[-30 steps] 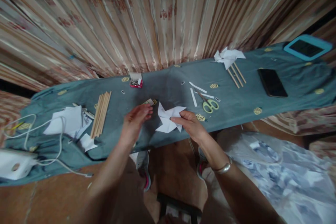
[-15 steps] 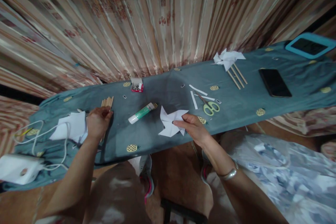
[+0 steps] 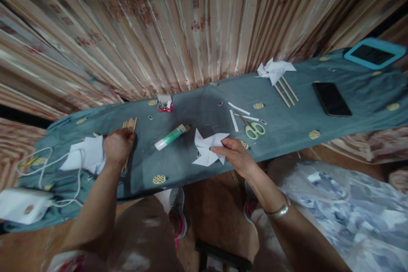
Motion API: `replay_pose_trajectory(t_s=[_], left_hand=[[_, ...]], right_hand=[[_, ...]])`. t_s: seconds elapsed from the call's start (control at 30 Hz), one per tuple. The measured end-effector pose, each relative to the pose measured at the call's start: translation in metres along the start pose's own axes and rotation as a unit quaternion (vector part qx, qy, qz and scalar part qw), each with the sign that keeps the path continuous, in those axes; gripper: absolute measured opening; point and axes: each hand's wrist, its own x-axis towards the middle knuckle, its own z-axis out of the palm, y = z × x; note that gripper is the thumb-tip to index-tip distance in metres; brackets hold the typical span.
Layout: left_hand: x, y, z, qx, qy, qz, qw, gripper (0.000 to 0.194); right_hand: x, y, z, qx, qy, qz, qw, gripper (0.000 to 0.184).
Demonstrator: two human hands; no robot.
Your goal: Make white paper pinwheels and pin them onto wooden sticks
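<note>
Over a bundle of thin wooden sticks [image 3: 130,124] at the left lies my left hand [image 3: 117,146], its fingers curled down on them; the fingertips are partly hidden. My right hand [image 3: 237,156] pinches a white paper pinwheel [image 3: 208,148] by its right side, thumb near the centre. No stick shows on this pinwheel. To its left a green-and-white glue stick [image 3: 170,137] rests on the cloth. Green-handled scissors [image 3: 254,130] lie among white paper strips [image 3: 233,120] to the right. Beside my left hand is a stack of white paper [image 3: 86,153].
A small red-and-white box of metal pins [image 3: 165,105] stands near the back edge. Farther right are finished pinwheels [image 3: 276,70] on sticks, a black phone [image 3: 332,99] and a blue-framed device [image 3: 374,53]. A white power strip [image 3: 25,205] with cords sits at the far left.
My left hand has shifted slightly left and its fingers have curled in more over the sticks. My right hand and the pinwheel stay in place. The view has moved slightly.
</note>
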Motion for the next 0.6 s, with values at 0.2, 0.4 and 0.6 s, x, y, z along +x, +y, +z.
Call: replay_pose_trajectory(t_s=[0.2, 0.4, 0.6], left_hand=[[-0.007, 0.010, -0.004, 0.029, 0.000, 0.009, 1.000, 0.040], [-0.002, 0.014, -0.011, 0.022, -0.017, 0.011, 1.000, 0.033], [-0.033, 0.031, -0.024, -0.142, 0.040, 0.003, 0.989, 0.032]], right_hand=[[-0.002, 0.001, -0.003, 0.002, 0.003, -0.008, 1.000, 0.031], [-0.007, -0.002, -0.003, 0.010, 0.009, -0.014, 1.000, 0.032], [-0.017, -0.007, -0.012, 0.013, 0.027, -0.037, 0.999, 0.031]])
